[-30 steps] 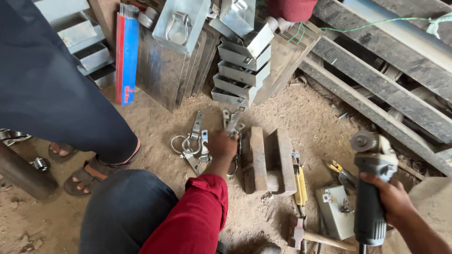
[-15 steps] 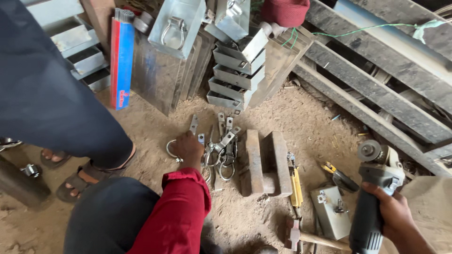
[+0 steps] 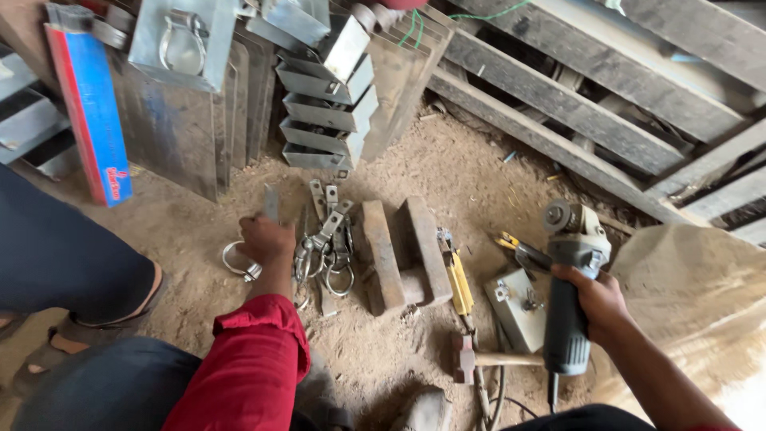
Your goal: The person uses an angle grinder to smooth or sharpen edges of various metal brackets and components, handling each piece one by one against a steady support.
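Dirt floor: left hand [image 3: 266, 239] grips flat steel strip [image 3: 271, 204]; right hand [image 3: 597, 299] grips grey grinder [image 3: 568, 303].

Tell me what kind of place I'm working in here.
Likely a small open-air metal workshop on a dirt floor: the right hand grips an angle grinder, the left hand holds a flat metal piece, stacked sheet-metal parts behind.

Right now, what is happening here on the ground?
A person sits low over a dirt floor. The left hand, in a red sleeve, holds a flat metal piece beside a heap of metal latches with rings. The right hand grips an angle grinder, raised off the ground. Between the hands lie two steel blocks, a yellow tool and a hammer. Another person's leg is at the left.
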